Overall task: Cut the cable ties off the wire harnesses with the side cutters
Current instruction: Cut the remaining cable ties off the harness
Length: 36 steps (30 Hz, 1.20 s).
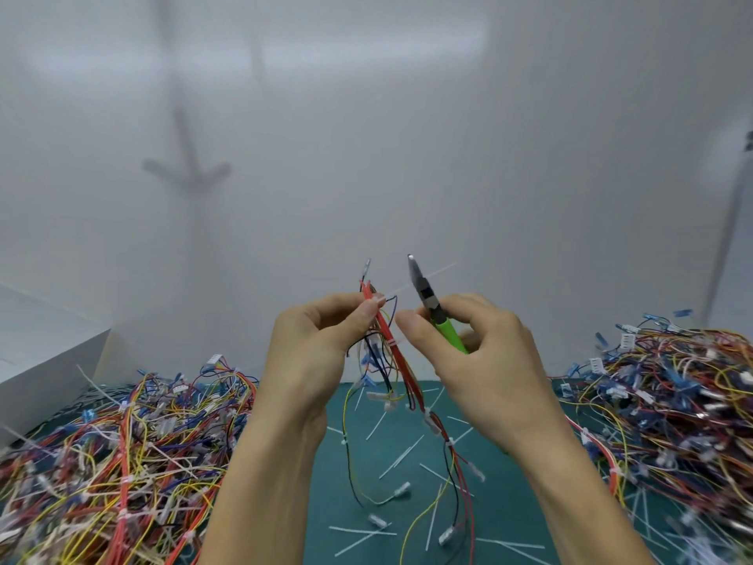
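Well above the green mat (326,483), the left hand (322,348) pinches a wire harness (387,332) between thumb and forefinger near its upper end, and the rest of the wires trail down to the mat. A white cable tie (392,343) circles the red wires just below that pinch. The right hand (485,352) curls round the green handles of the side cutters (426,295), whose blades point upward (apparently closed) just beside the harness, apart from the tie. Cut tie strips (401,456) lie scattered on the mat. Heaps of tangled harnesses sit on the left (122,442) and on the right (672,401), and a white box (45,352) stands at far left.
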{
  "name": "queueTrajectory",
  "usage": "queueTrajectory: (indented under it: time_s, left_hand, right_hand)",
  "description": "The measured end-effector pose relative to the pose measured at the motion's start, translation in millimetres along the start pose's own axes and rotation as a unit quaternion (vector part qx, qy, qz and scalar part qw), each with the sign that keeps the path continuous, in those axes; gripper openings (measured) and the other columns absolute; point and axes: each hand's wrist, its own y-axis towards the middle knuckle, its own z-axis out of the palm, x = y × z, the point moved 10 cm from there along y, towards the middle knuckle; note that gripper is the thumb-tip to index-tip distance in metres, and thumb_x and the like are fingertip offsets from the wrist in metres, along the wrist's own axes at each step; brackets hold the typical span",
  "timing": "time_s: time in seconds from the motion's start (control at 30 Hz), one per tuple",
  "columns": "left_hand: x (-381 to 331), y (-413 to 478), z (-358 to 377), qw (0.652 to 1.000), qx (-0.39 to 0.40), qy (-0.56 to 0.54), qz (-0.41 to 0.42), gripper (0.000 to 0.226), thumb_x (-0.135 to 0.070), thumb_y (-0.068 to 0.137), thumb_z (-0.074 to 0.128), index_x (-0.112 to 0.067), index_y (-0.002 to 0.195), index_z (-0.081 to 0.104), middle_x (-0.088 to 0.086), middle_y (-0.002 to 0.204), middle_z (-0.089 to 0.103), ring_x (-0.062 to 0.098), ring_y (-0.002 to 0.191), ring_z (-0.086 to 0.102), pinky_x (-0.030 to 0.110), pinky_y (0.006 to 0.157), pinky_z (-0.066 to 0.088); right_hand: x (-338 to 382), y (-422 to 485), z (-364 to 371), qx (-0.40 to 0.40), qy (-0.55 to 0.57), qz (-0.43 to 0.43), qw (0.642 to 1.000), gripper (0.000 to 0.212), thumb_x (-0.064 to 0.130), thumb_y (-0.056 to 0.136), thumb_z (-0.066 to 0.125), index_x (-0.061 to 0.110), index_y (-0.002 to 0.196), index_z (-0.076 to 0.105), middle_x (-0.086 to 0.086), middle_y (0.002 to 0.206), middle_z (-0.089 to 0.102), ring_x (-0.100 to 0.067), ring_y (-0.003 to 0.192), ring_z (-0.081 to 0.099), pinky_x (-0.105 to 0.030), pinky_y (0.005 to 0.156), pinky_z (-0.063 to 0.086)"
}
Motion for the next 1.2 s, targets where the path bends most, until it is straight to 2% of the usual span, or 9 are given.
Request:
queueTrajectory:
  time_s: [0.1,0.2,0.27,0.37,0.47,0.6,0.83,1.0,1.2]
  left_hand:
    - [0.2,0.0,-1.9,1.000,-0.010,0.009,0.002,0.008,-0.015,0.085,0.071,-0.013,0.089,0.078,0.003,0.082,0.077,-0.001,0.071,0.066,0.004,0.062,0.046]
    - [-1.4,-1.0,-0.7,0.999,-0.017,0.024,0.013,0.008,-0.014,0.087,0.070,-0.016,0.085,0.078,0.006,0.082,0.077,0.001,0.069,0.064,0.006,0.060,0.047]
    - [-2.9,-1.3,0.9,0.999,-0.016,0.026,0.017,0.008,-0.013,0.088,0.069,-0.015,0.086,0.077,0.005,0.082,0.077,-0.001,0.067,0.063,0.005,0.060,0.046]
    - [-6.0,-1.0,1.7,0.999,-0.013,0.021,0.026,0.010,-0.010,0.089,0.067,-0.010,0.091,0.077,0.002,0.081,0.077,-0.003,0.067,0.064,0.005,0.062,0.046]
    - [-8.4,-2.4,4.6,0.999,0.000,0.015,0.033,0.010,-0.008,0.089,0.067,-0.011,0.088,0.076,-0.002,0.076,0.076,-0.003,0.066,0.064,0.006,0.061,0.046]
    - [-10.7,-4.2,10.1,0.999,0.015,0.023,0.041,0.013,-0.006,0.091,0.065,-0.013,0.089,0.076,-0.004,0.077,0.076,-0.004,0.068,0.066,0.005,0.062,0.046]
    - [-11.2,-4.1,9.9,0.998,0.018,0.032,0.043,0.012,-0.009,0.090,0.066,-0.015,0.089,0.077,-0.002,0.079,0.077,-0.002,0.070,0.067,0.007,0.062,0.047]
    - [-11.5,-3.7,8.1,0.998,0.014,0.044,0.046,0.010,-0.012,0.089,0.068,-0.016,0.085,0.077,-0.001,0.078,0.077,0.000,0.069,0.066,0.008,0.063,0.047]
    - [-12.0,-3.1,7.4,0.996,0.011,0.075,0.054,0.008,-0.013,0.088,0.069,-0.015,0.087,0.076,0.005,0.084,0.077,0.006,0.076,0.067,0.011,0.068,0.050]
  right_hand:
    - [-0.3,0.5,-3.1,0.010,-0.075,-0.002,0.997,0.050,0.078,0.073,0.049,0.034,0.083,0.069,0.010,0.083,0.060,-0.002,0.066,0.050,-0.017,0.057,0.034]
    - [-4.3,1.1,-0.3,0.034,-0.142,0.004,0.989,0.068,0.086,0.068,0.037,0.029,0.085,0.068,0.010,0.085,0.060,-0.006,0.072,0.052,-0.028,0.066,0.043]
    - [-5.5,1.6,-0.4,0.043,-0.181,0.003,0.983,0.069,0.084,0.072,0.037,0.025,0.085,0.068,0.009,0.085,0.061,-0.008,0.074,0.054,-0.034,0.070,0.047]
    - [-7.0,0.3,3.0,0.074,-0.226,0.004,0.971,0.069,0.082,0.074,0.035,0.021,0.082,0.066,0.004,0.078,0.059,-0.014,0.075,0.053,-0.037,0.069,0.045]
    - [-6.7,-0.7,6.2,0.091,-0.229,0.006,0.969,0.068,0.082,0.074,0.036,0.021,0.079,0.066,0.002,0.069,0.058,-0.017,0.071,0.052,-0.037,0.065,0.044]
    - [-5.4,-2.2,7.6,0.093,-0.225,0.012,0.970,0.066,0.081,0.076,0.038,0.019,0.075,0.062,0.000,0.056,0.047,-0.018,0.059,0.043,-0.035,0.055,0.035]
    - [-4.0,-2.0,7.0,0.088,-0.223,0.006,0.971,0.066,0.079,0.077,0.039,0.015,0.068,0.055,-0.002,0.054,0.042,-0.019,0.057,0.039,-0.035,0.053,0.031]
    - [-4.4,-1.9,8.5,0.089,-0.213,0.003,0.973,0.067,0.079,0.076,0.038,0.015,0.073,0.060,-0.001,0.055,0.044,-0.017,0.056,0.038,-0.034,0.052,0.030]
    - [-7.4,-1.5,9.5,0.096,-0.213,0.003,0.972,0.070,0.077,0.078,0.038,0.012,0.077,0.063,-0.010,0.063,0.047,-0.022,0.061,0.040,-0.034,0.053,0.030]
